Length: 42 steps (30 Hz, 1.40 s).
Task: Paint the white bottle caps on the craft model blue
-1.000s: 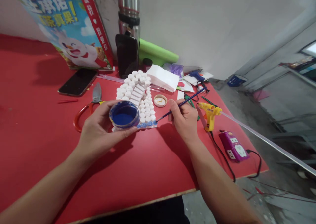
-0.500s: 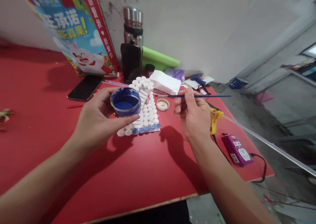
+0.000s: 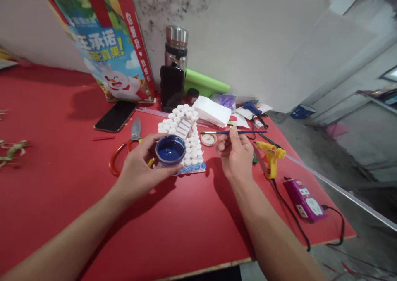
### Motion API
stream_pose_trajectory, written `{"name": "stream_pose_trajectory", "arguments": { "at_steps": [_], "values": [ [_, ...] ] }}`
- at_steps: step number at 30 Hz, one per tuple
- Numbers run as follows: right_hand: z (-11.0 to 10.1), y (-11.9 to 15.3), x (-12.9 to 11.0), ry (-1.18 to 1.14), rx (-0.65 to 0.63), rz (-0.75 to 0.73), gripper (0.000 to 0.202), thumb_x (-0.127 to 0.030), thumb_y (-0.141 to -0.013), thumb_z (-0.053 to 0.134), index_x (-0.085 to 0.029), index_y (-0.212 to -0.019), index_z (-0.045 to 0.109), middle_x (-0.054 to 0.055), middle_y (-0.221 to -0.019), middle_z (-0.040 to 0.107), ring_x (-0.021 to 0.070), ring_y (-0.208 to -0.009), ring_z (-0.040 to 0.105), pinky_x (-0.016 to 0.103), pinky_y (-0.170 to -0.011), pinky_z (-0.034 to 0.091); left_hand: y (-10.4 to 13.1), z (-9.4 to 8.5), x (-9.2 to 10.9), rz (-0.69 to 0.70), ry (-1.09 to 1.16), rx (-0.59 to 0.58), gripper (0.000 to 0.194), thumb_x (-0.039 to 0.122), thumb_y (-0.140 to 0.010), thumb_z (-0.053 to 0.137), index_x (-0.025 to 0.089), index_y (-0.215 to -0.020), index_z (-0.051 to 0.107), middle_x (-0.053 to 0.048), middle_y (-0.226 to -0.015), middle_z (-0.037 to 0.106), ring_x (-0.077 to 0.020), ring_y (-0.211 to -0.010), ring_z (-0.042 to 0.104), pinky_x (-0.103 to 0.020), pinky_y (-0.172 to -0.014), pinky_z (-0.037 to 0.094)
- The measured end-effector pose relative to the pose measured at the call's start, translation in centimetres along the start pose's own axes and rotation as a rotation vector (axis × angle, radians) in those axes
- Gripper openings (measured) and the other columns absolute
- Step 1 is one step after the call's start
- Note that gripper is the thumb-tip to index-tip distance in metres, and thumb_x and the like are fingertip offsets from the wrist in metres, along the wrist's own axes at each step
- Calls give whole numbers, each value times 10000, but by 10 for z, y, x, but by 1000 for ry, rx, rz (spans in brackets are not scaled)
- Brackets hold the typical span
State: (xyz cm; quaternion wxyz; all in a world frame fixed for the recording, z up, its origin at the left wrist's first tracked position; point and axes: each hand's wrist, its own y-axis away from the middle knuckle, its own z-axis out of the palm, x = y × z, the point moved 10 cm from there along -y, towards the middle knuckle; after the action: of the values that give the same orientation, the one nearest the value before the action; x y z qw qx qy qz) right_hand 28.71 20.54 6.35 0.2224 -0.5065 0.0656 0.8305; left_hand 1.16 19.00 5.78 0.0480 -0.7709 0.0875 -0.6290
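Note:
My left hand (image 3: 141, 165) is wrapped round a small jar of blue paint (image 3: 170, 150), tilted so its mouth faces me. Between the thumb and fingers of my right hand (image 3: 236, 153) is a thin blue paintbrush (image 3: 248, 132), held level with its bristles pointing left. Behind the jar lies a white craft piece (image 3: 192, 142) covered with round white discs and a strip of small steps. Several discs along its near edge are painted blue; the jar covers part of that edge. A round lid (image 3: 209, 139) rests just right of the piece, below the brush tip.
Scissors (image 3: 135, 130) with red handles and a phone (image 3: 115, 116) lie left. Behind stand a steel flask (image 3: 176, 45), another phone (image 3: 172, 86) and a colourful bag (image 3: 118, 62). A yellow glue gun (image 3: 271, 157) and purple power box (image 3: 305, 200) sit right, near the red table's (image 3: 192, 227) edge.
The jar has come lower and nearer to me, showing more of the paint inside. The brush has moved slightly left and down. The scissors have come into sight as the view shifted.

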Motion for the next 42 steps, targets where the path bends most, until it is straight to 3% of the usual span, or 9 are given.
{"name": "stream_pose_trajectory", "arguments": {
  "at_steps": [5,8,11,18,24,29,42],
  "values": [
    [1,7,-26,53,-39,-139,433,-594,-928,952,-239,-914,706,-43,-706,771,92,-489,597,222,-460,488,0,1,-1,-24,-47,-41,717,456,-732,1037,237,-1348,744,-124,-1298,840,-372,-1215,814,-534,-1084,656],
    [13,25,-45,153,-123,-252,341,-550,-1112,781,-259,-962,686,-51,-718,740,99,-491,595,231,-472,493,1,0,6,32,-123,-35,652,424,-768,1000,240,-1340,746,-140,-1369,821,-380,-1268,796,-542,-1095,653],
    [29,48,-60,245,-222,-373,285,-480,-1173,713,-267,-987,677,-35,-743,755,114,-510,636,243,-475,518,3,2,12,124,-180,-52,610,378,-812,969,251,-1364,743,-150,-1431,796,-381,-1304,785,-556,-1112,655],
    [52,76,-65,488,-408,-516,187,-326,-1195,669,-263,-1023,706,-37,-758,776,119,-544,717,248,-516,594,10,13,35,401,-264,-92,436,280,-950,866,257,-1361,724,-116,-1372,808,-327,-1298,792,-488,-1138,659],
    [56,80,-65,654,-441,-605,137,-251,-1168,682,-266,-1033,697,-42,-789,775,108,-562,695,250,-564,582,15,19,45,496,-339,-124,441,237,-993,830,235,-1412,694,-123,-1373,793,-305,-1290,778,-452,-1136,651],
    [59,80,-61,704,-464,-609,141,-251,-1168,667,-267,-1030,690,-41,-777,771,112,-550,691,249,-553,582,17,19,46,524,-356,-129,500,199,-988,809,246,-1467,672,-125,-1409,777,-307,-1313,766,-453,-1132,652],
    [57,78,-56,727,-471,-594,131,-270,-1161,667,-275,-1032,684,-43,-769,759,119,-553,690,254,-532,566,14,20,39,468,-344,-132,485,274,-984,822,252,-1453,699,-144,-1422,780,-340,-1318,759,-504,-1138,650]
  ]
}}
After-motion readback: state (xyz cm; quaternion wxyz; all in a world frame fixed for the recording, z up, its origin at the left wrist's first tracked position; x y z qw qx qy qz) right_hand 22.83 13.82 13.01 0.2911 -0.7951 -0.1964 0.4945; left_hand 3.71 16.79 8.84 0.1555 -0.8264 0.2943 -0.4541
